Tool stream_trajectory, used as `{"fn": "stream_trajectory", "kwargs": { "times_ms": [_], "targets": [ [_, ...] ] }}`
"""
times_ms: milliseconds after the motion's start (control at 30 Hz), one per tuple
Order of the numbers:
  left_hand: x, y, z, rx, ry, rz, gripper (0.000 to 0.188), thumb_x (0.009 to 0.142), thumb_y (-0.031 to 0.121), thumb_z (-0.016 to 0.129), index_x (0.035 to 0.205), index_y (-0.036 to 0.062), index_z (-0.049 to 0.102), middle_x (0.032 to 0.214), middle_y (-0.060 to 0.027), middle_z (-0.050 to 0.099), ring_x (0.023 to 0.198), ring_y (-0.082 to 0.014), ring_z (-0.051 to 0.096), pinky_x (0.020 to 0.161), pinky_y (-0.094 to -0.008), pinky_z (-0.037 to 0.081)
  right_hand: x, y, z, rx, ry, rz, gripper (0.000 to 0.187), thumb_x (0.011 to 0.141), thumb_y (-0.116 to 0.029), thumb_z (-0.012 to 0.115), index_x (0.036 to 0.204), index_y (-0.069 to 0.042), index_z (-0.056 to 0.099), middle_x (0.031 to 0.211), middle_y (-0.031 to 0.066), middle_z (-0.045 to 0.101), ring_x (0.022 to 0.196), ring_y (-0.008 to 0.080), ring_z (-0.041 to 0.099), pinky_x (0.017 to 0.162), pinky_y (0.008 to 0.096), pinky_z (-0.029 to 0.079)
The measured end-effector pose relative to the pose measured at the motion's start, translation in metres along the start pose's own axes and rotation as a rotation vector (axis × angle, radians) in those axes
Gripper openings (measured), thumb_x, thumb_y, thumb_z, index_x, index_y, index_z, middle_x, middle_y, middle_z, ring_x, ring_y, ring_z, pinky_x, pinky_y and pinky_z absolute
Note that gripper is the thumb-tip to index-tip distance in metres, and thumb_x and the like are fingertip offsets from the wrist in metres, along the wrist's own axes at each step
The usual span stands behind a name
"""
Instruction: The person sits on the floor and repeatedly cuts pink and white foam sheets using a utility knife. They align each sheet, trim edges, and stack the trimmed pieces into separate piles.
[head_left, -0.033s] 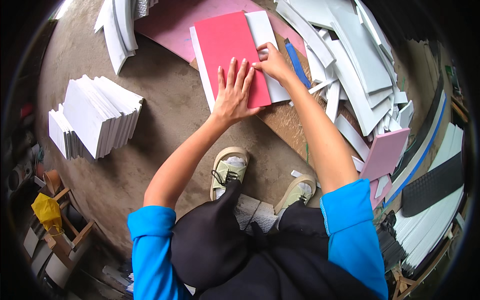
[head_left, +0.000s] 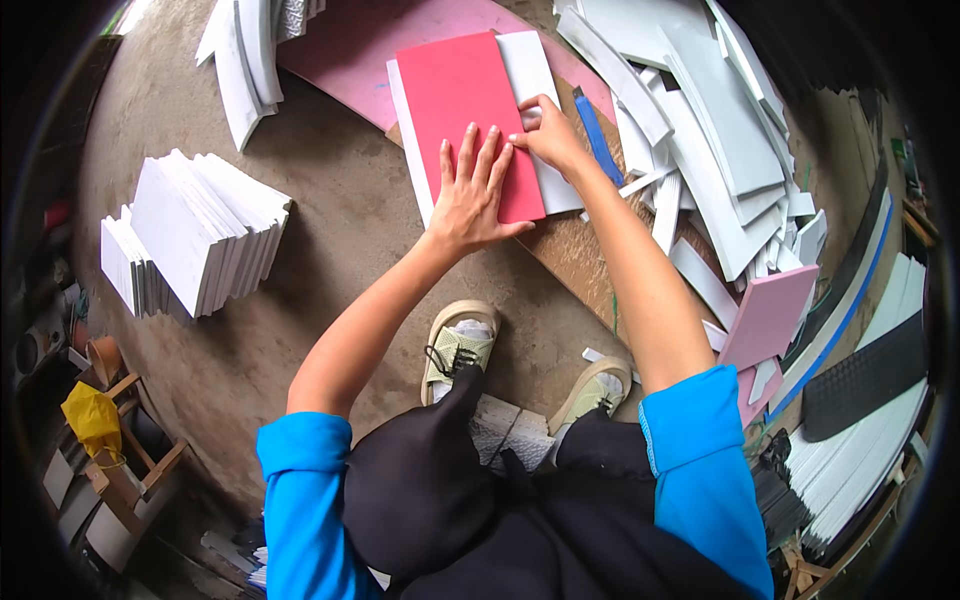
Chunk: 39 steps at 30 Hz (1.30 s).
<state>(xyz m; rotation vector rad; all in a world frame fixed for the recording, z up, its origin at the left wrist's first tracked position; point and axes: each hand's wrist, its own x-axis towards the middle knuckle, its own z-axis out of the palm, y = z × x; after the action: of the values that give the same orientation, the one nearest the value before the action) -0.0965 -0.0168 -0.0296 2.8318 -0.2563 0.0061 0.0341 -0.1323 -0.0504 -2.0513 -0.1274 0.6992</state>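
A red rectangular foam-like sheet lies over white sheet material, which shows along both of its sides. My left hand presses flat on the lower part of the red sheet, fingers spread. At the red sheet's right edge rests my right hand, its fingers bent. Its thumb touches that edge and its index finger is apart from the thumb over the white piece; nothing shows between them, and the other fingers are partly hidden. Beside my right forearm lies a blue utility knife, out of both hands.
A brown board and a pink board lie under the sheets. White offcuts are heaped at the right, with a pink block at their near end. Stacked white panels stand on the floor at the left.
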Motion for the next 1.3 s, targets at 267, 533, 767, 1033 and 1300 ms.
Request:
{"fn": "stream_trajectory", "kwargs": {
  "times_ms": [267, 533, 767, 1033, 1300],
  "targets": [
    [0.039, -0.058, -0.011, -0.062, 0.087, -0.093, 0.105, 0.060, 0.075, 0.058, 0.136, 0.0084, 0.031, 0.142, -0.0163, 0.022, 0.132, -0.0360, 0.014, 0.100, -0.0620, 0.007, -0.006, -0.022, -0.005, -0.015, -0.035, 0.032, 0.045, 0.072, -0.003, 0.069, 0.111, -0.006, 0.049, 0.086, 0.0103, 0.064, 0.079, 0.0169, 0.062, 0.071, 0.0296, 0.050],
    [0.054, -0.054, -0.016, -0.019, -0.251, -0.179, 0.133, 0.047, 0.079, 0.063, 0.146, 0.0126, 0.004, 0.151, -0.0128, -0.003, 0.137, -0.0356, -0.014, 0.096, -0.0710, -0.009, -0.041, -0.003, -0.018, -0.283, 0.244, -0.292, 0.026, 0.080, -0.007, 0.063, 0.104, -0.001, 0.054, 0.094, 0.0141, 0.051, 0.085, 0.0263, 0.057, 0.076, 0.0371, 0.047],
    [0.060, -0.050, -0.026, -0.046, -0.394, -0.291, 0.135, 0.044, 0.072, 0.070, 0.145, 0.0206, -0.002, 0.152, -0.0053, -0.009, 0.136, -0.0294, -0.020, 0.091, -0.0772, -0.004, -0.042, 0.016, -0.050, -0.733, 0.363, -0.245, 0.046, 0.079, -0.007, 0.064, 0.118, 0.003, 0.042, 0.107, 0.0214, 0.045, 0.099, 0.0367, 0.048, 0.087, 0.0427, 0.042],
    [0.061, -0.053, -0.023, -0.045, -0.354, -0.282, 0.135, 0.043, 0.074, 0.070, 0.146, 0.0214, 0.000, 0.152, -0.0053, -0.008, 0.137, -0.0298, -0.019, 0.091, -0.0769, -0.004, -0.032, -0.002, -0.052, -0.448, 0.461, -0.225, 0.042, 0.083, -0.006, 0.048, 0.118, 0.014, 0.036, 0.104, 0.0338, 0.042, 0.092, 0.0456, 0.049, 0.083, 0.0466, 0.042],
    [0.062, -0.049, -0.024, -0.052, -0.330, -0.271, 0.132, 0.044, 0.075, 0.068, 0.146, 0.0206, 0.003, 0.152, -0.0060, -0.006, 0.137, -0.0304, -0.017, 0.092, -0.0758, -0.004, 0.031, -0.069, -0.021, -0.423, 0.157, -0.097, 0.036, 0.094, -0.031, 0.037, 0.103, 0.003, 0.044, 0.084, 0.0315, 0.060, 0.081, 0.0448, 0.061, 0.070, 0.0511, 0.048]
  ]
}}
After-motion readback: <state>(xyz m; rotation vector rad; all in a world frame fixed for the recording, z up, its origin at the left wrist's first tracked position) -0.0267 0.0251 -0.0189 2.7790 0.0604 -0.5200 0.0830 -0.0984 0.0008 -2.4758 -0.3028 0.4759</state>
